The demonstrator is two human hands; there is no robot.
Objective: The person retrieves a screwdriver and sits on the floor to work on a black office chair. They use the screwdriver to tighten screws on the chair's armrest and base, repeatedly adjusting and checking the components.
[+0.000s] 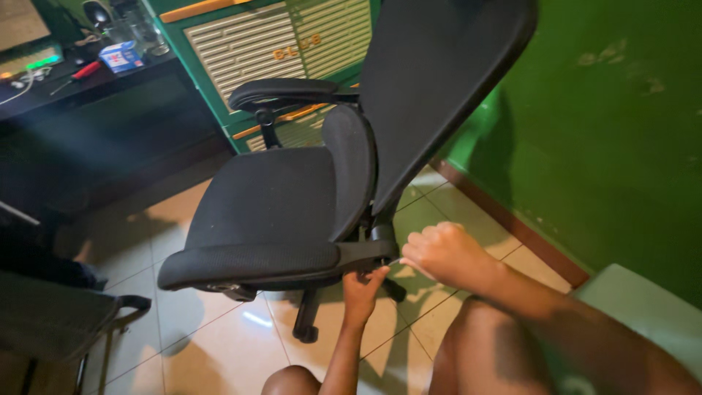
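head view: black office chair [270, 212] stands just ahead of both hands, backrest [431, 88] rising up and away to the right
joint: rear seat edge where the backrest bracket [376, 245] meets it, directly at the fingertips
left hand [362, 289]: reaching up from below, fingers touching the underside of the seat edge; curled, grip unclear
right hand [442, 252]: closed into a loose fist, pinching something thin at the bracket (too small to identify)
nearer: both at the joint, right slightly higher
edges: green wall [607, 146] close on the right; chair base [307, 322] below the left hand
room: tiled floor [219, 344] to the left
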